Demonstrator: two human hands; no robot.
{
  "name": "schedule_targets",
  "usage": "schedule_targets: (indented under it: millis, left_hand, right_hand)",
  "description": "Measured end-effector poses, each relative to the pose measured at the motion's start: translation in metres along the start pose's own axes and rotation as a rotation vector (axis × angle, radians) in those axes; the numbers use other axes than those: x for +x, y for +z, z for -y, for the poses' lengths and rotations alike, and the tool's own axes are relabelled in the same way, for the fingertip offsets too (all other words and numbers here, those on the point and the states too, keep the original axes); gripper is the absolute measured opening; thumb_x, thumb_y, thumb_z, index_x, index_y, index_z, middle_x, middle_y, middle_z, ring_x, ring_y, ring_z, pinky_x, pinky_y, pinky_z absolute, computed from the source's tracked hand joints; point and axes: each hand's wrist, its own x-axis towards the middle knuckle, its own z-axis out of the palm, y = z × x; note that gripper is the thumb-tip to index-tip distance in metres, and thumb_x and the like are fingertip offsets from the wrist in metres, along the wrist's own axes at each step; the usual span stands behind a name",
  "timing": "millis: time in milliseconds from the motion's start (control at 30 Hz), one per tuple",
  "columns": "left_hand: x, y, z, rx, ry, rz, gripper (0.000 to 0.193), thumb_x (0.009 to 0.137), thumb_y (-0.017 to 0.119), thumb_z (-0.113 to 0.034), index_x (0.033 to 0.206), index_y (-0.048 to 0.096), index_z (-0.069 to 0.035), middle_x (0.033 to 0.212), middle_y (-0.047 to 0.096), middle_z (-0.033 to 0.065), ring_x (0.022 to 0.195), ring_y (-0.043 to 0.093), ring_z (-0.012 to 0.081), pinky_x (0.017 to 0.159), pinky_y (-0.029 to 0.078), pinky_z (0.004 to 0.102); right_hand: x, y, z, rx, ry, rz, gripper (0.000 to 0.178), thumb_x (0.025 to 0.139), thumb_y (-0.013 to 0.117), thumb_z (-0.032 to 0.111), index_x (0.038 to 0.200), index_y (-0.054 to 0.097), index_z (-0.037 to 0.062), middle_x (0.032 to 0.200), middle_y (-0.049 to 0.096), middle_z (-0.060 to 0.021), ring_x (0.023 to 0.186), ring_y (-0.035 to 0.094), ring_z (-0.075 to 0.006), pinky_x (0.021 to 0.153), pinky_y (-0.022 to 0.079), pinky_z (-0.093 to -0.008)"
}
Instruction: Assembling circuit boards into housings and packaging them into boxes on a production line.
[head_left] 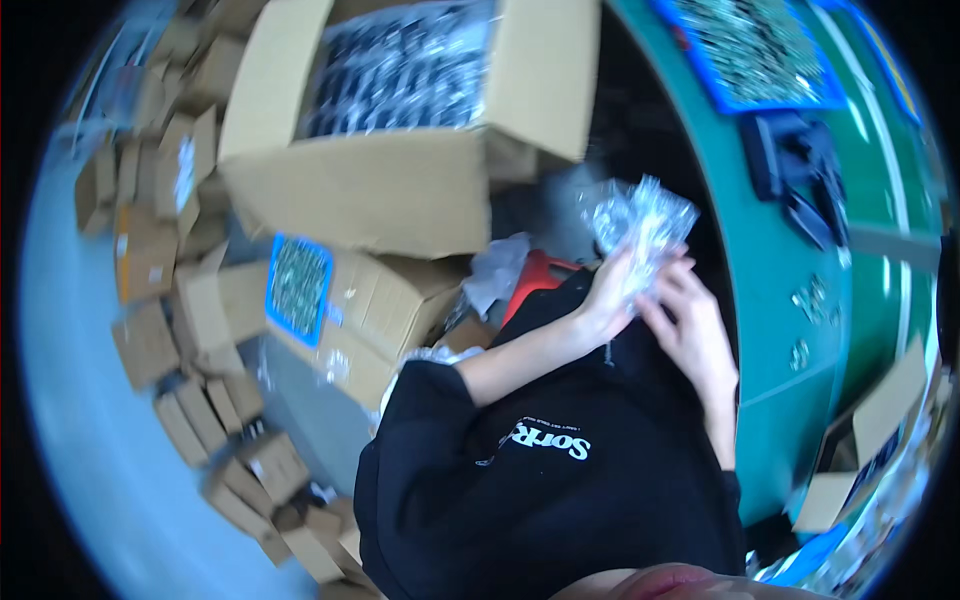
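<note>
Head view: left fingers [621, 270], right fingers [684, 287] (half-curled) on clear plastic [650, 222]

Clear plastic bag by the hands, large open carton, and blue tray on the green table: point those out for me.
Clear plastic bag [648, 218], head view: its crinkled middle.
Large open carton [365, 193], head view: its near flap.
Blue tray [785, 106], head view: its lower rim.

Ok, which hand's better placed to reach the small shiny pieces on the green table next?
Right hand, probably: it's nearer the small shiny pieces and green table. Left hand is farther; both are at the crinkled clear plastic.
</note>
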Motion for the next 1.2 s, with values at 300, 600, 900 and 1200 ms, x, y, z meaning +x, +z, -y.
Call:
schedule_targets:
  millis: [300,600,900,1200]
  left_hand:
    - [-0.268,-0.261,0.032,0.501,0.061,-1.380,0.038,0.095,0.052,-0.038,0.106,0.064,-0.003,0.085,0.065,0.0086,0.077,0.063,0.0222,0.074,0.053,0.0349]
    - [-0.466,-0.316,0.083,1.159,-1.097,-1.602,0.088,0.087,0.057,-0.054,0.145,0.030,0.007,0.139,0.046,0.0312,0.129,0.047,0.0447,0.107,0.038,0.0492]
    - [-0.336,-0.334,-0.005,1.626,-1.881,-0.684,0.088,0.078,0.062,-0.067,0.143,0.046,-0.008,0.136,0.056,0.0163,0.119,0.058,0.0373,0.101,0.043,0.0554]
    - [-0.123,0.020,-0.233,1.511,-0.285,0.143,0.030,0.093,0.061,-0.030,0.087,0.068,-0.002,0.083,0.070,0.0121,0.072,0.067,0.0269,0.071,0.052,0.0349]
  right_hand:
    - [0.009,0.124,0.008,0.012,-0.296,0.545,0.038,0.085,0.067,0.009,0.121,0.059,0.0028,0.122,0.057,-0.0192,0.113,0.057,-0.0369,0.098,0.047,-0.0396]
    - [0.050,0.077,0.000,-0.173,-0.110,0.537,0.036,0.089,0.063,0.011,0.123,0.057,0.0005,0.119,0.059,-0.0196,0.111,0.057,-0.0380,0.098,0.046,-0.0395]
    - [0.043,0.060,-0.019,-0.215,-0.014,0.685,0.034,0.090,0.062,0.011,0.122,0.057,0.0004,0.112,0.061,-0.0190,0.107,0.059,-0.0373,0.094,0.048,-0.0406]
    - [0.059,0.036,0.009,-0.111,0.025,0.439,0.034,0.089,0.063,0.012,0.121,0.059,0.0002,0.111,0.063,-0.0185,0.105,0.061,-0.0356,0.093,0.049,-0.0394]
